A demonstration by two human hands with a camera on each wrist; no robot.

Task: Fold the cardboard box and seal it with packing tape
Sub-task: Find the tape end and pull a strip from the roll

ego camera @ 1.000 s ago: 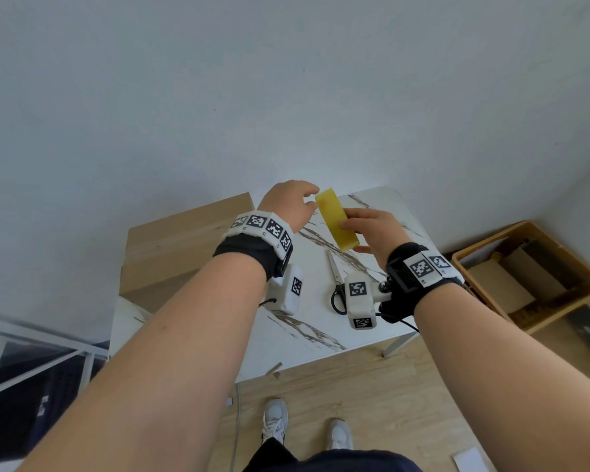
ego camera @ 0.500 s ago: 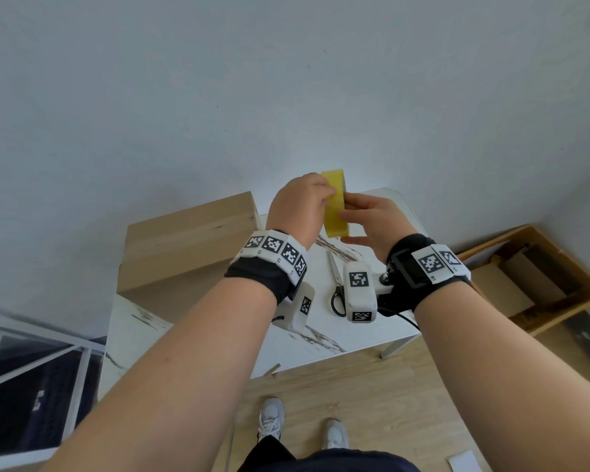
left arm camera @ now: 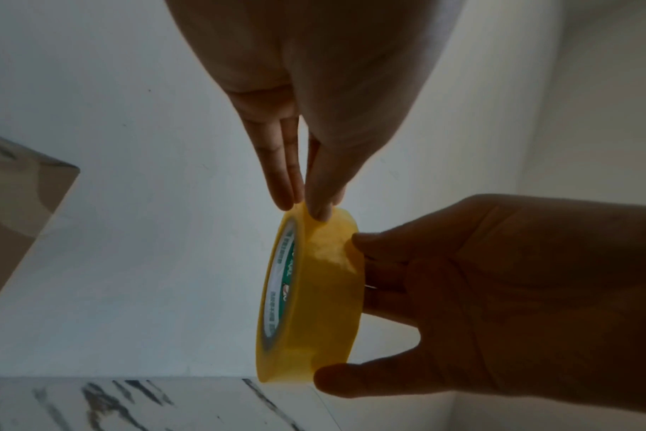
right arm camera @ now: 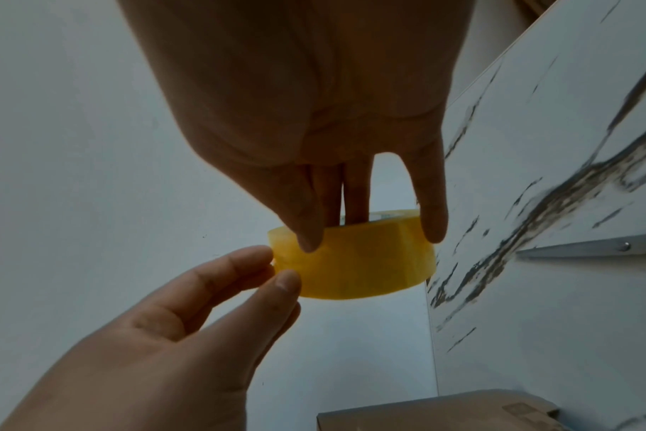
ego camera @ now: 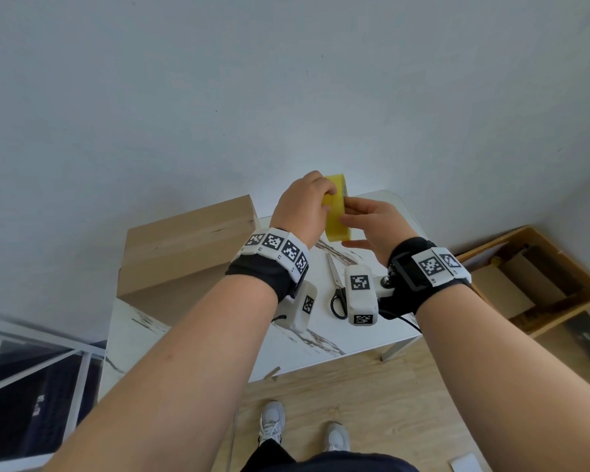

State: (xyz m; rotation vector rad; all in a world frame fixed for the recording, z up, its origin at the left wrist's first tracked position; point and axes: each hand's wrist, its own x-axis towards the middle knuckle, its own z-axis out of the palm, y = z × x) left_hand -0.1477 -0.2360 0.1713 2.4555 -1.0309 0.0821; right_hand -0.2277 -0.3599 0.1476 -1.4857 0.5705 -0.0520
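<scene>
Apparently hunting the tape end: right hand (ego camera: 372,223) grips the yellow packing-tape roll (ego camera: 336,216) mid-air over the white marble-pattern table (ego camera: 365,335), left hand (ego camera: 302,207) fingertips (left arm camera: 319,210) pinching its rim, closed brown cardboard box (ego camera: 184,247) waiting left; next, peel a strip free.

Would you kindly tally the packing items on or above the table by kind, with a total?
Cardboard box: 1
Roll of yellow tape, held above the table by the left hand and right hand: 1
Scissors: 1
Total: 3
</scene>
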